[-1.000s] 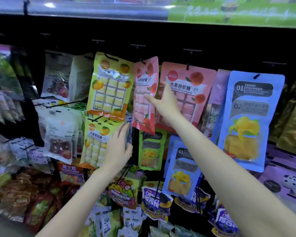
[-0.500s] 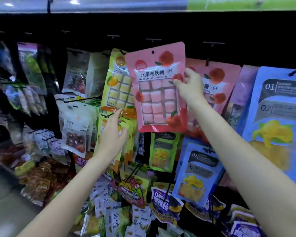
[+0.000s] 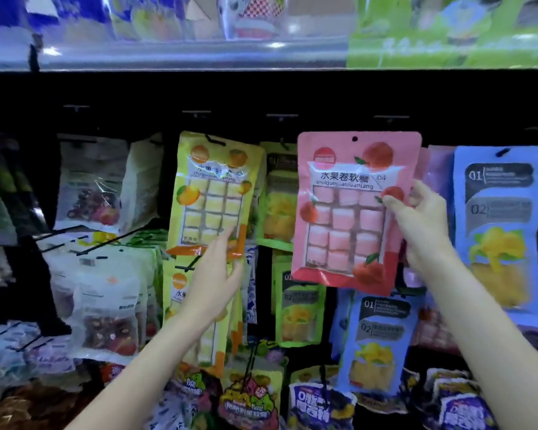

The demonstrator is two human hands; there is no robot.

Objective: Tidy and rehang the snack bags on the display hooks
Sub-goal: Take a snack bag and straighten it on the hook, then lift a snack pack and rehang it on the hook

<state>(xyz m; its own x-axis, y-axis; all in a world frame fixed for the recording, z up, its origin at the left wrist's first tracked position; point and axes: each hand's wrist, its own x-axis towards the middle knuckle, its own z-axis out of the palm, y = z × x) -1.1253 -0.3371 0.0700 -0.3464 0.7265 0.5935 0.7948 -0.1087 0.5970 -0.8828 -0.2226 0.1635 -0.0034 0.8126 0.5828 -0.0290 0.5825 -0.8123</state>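
In front of the upper row of hooks, the right hand (image 3: 423,218) pinched the pink bag (image 3: 351,209) at its right edge, thumb on the front and fingers curled behind. The bag was upright, long axis vertical, face toward the camera. Its hang hole (image 3: 354,139) sat at top centre, up and to the left of the grip. Whether the hole was on a hook yet could not be told; judged still off. The nearest free-looking hook (image 3: 280,117) lay above and left of the hole, so the coming move likely needed a lift and a push back. The left hand (image 3: 218,280) rested with straight fingers against the yellow bag (image 3: 215,193), holding nothing, farther from the pink bag
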